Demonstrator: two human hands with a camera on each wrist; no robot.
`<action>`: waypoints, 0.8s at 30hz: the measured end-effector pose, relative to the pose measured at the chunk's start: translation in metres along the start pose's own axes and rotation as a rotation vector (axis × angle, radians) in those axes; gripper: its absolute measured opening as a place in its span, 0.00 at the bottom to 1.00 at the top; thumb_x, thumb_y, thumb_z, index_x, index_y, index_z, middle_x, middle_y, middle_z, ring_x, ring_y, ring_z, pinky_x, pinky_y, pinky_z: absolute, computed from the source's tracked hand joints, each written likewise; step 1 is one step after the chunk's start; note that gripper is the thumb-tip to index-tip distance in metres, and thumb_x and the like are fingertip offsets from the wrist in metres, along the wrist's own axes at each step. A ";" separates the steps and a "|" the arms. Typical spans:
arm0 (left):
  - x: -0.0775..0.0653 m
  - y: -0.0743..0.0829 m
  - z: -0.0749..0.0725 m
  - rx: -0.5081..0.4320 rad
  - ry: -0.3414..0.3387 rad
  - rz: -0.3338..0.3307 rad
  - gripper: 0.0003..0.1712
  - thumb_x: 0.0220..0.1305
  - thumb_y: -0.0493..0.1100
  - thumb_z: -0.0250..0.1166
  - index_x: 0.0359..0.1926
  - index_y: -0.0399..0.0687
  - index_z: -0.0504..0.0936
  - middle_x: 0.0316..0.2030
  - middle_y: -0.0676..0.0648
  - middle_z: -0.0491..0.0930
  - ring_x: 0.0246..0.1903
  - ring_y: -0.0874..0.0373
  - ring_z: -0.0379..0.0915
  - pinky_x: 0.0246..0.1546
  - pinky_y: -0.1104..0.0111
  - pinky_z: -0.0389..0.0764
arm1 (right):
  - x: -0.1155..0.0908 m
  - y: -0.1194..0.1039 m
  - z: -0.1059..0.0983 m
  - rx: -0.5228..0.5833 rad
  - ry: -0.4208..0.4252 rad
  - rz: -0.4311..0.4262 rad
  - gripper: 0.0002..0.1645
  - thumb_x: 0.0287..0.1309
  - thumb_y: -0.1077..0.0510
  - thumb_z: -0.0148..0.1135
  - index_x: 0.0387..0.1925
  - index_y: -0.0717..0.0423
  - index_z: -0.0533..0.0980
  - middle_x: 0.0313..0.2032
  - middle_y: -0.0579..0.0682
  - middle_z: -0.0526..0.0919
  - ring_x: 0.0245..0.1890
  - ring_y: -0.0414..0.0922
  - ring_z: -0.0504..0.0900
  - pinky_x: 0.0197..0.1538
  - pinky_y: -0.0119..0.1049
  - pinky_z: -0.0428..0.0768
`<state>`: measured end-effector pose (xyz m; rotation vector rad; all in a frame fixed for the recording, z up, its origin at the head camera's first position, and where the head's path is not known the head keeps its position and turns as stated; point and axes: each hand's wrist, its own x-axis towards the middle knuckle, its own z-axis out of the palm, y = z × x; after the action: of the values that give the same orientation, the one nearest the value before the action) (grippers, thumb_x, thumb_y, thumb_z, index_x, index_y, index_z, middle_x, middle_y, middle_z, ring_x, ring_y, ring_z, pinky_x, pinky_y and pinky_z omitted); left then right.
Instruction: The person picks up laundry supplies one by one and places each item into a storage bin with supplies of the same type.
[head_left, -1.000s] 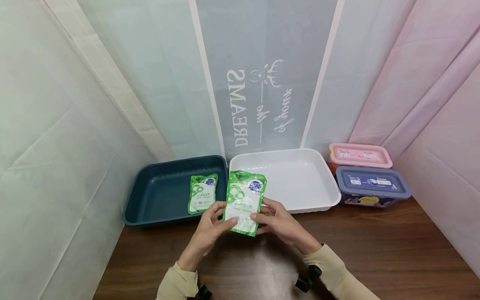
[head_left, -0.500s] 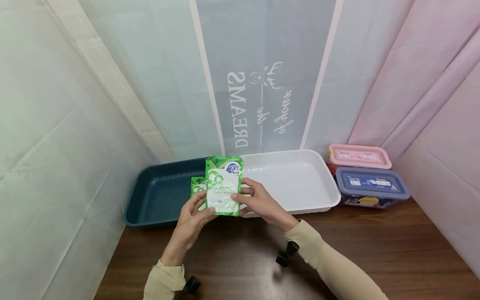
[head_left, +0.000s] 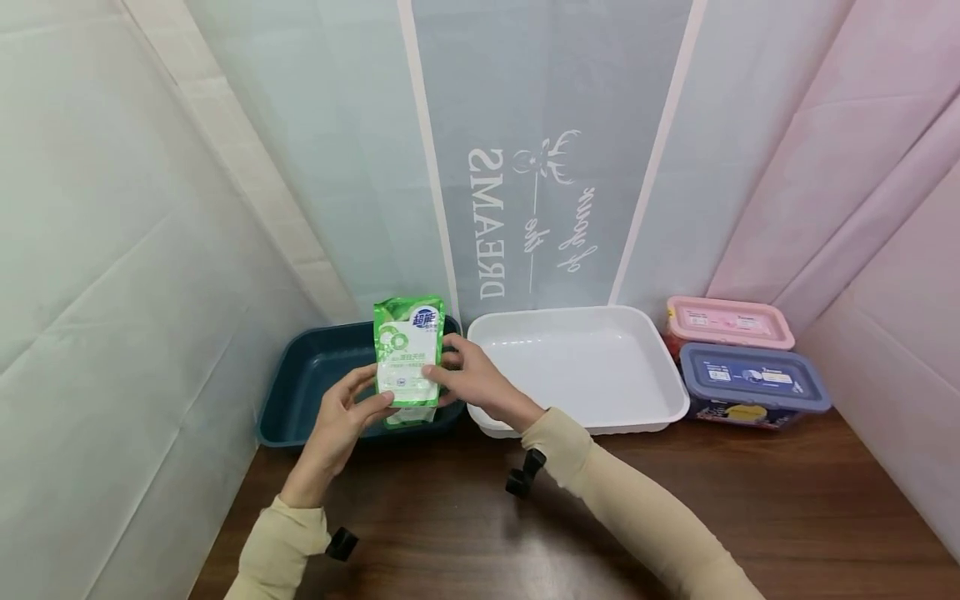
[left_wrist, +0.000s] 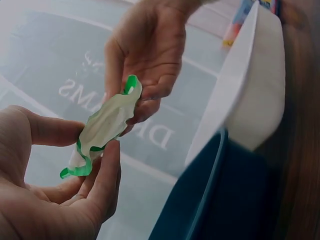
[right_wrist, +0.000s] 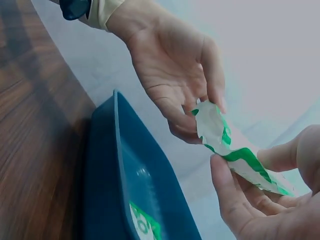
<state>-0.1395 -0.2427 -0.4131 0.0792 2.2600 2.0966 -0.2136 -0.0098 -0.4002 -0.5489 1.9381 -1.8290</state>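
Note:
Both hands hold one green and white pouch [head_left: 408, 354] above the dark teal tray [head_left: 272, 417]. My left hand [head_left: 341, 417] pinches its lower left edge, thumb on the printed face. On the other side, my right hand [head_left: 480, 383] grips the right edge, also with the thumb in front. The left wrist view shows the pouch [left_wrist: 110, 120] end-on between both hands' fingers. A second, similar pouch [head_left: 411, 415] lies in the teal tray, mostly hidden behind the held one; part of this lying pouch [right_wrist: 144, 222] shows in the right wrist view.
A white tray [head_left: 573, 425] stands right of the teal one on the brown wooden table [head_left: 600, 517]. Farther right are a blue-lidded tub [head_left: 753, 379] and a pink-lidded tub [head_left: 727, 322] behind it. Fabric hangs along the back and sides.
Both hands have carried the pouch leftward and up, from between the two trays to above the teal tray. It now covers most of the pouch lying there.

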 end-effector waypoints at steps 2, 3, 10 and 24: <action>0.000 0.001 -0.006 0.017 0.009 -0.008 0.35 0.79 0.39 0.64 0.79 0.36 0.62 0.74 0.33 0.64 0.51 0.66 0.84 0.55 0.68 0.87 | 0.004 -0.001 0.006 0.005 -0.001 0.015 0.29 0.77 0.60 0.63 0.73 0.58 0.66 0.54 0.62 0.84 0.40 0.47 0.90 0.48 0.56 0.90; 0.001 0.001 -0.009 0.024 0.015 -0.012 0.35 0.79 0.39 0.64 0.79 0.36 0.62 0.74 0.33 0.64 0.51 0.66 0.84 0.55 0.68 0.87 | 0.006 -0.001 0.009 0.002 0.003 0.020 0.31 0.76 0.60 0.64 0.74 0.57 0.65 0.53 0.62 0.84 0.40 0.47 0.89 0.47 0.54 0.91; 0.002 0.004 -0.033 0.056 0.063 -0.058 0.37 0.80 0.41 0.64 0.80 0.36 0.60 0.75 0.33 0.60 0.50 0.68 0.83 0.57 0.67 0.86 | 0.025 0.004 0.035 0.017 0.079 0.008 0.36 0.72 0.61 0.67 0.77 0.56 0.66 0.54 0.59 0.84 0.38 0.47 0.90 0.42 0.42 0.92; 0.014 -0.014 -0.066 0.154 0.096 -0.153 0.40 0.80 0.43 0.64 0.82 0.38 0.57 0.77 0.32 0.57 0.47 0.70 0.83 0.61 0.64 0.85 | 0.049 0.027 0.072 0.042 0.165 0.066 0.25 0.71 0.65 0.67 0.66 0.58 0.75 0.54 0.58 0.81 0.39 0.46 0.88 0.50 0.46 0.91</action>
<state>-0.1587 -0.3080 -0.4227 -0.1862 2.3937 1.8882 -0.2148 -0.0950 -0.4322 -0.3251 1.9928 -1.9213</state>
